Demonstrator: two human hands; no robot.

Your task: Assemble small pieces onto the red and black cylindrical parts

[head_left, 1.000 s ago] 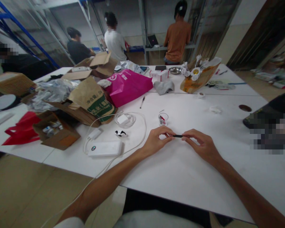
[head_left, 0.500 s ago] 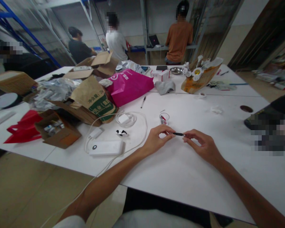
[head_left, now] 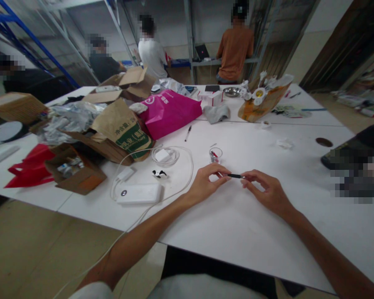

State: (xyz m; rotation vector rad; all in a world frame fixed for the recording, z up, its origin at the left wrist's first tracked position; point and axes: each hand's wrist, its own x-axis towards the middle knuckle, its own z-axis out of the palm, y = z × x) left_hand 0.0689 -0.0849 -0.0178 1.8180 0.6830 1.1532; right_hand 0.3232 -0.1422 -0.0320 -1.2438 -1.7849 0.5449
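Note:
Between my two hands, just above the white table, is a slim black pen-like rod [head_left: 235, 176] held level; its right end looks silvery. My left hand [head_left: 209, 178] pinches the left end between thumb and fingers. At the other end, the thumb and fingertips of my right hand [head_left: 266, 191] close on the tip. The fingers partly hide both ends, so its exact kind is unclear. Right behind my left hand stands a small clear cup [head_left: 216, 155] with small red and dark pieces inside. A pen [head_left: 188, 133] lies farther back on the table.
A white power bank [head_left: 140, 194], a coiled white cable [head_left: 166, 156] and a black-and-white piece [head_left: 159, 174] lie to the left. Behind them are cardboard boxes [head_left: 77, 170] and a magenta bag [head_left: 174, 112]. A dark bag [head_left: 361, 145] sits at right. People stand beyond the table.
Almost nothing differs. A little more of the rod's silvery right end shows, with my right fingertips slightly farther right.

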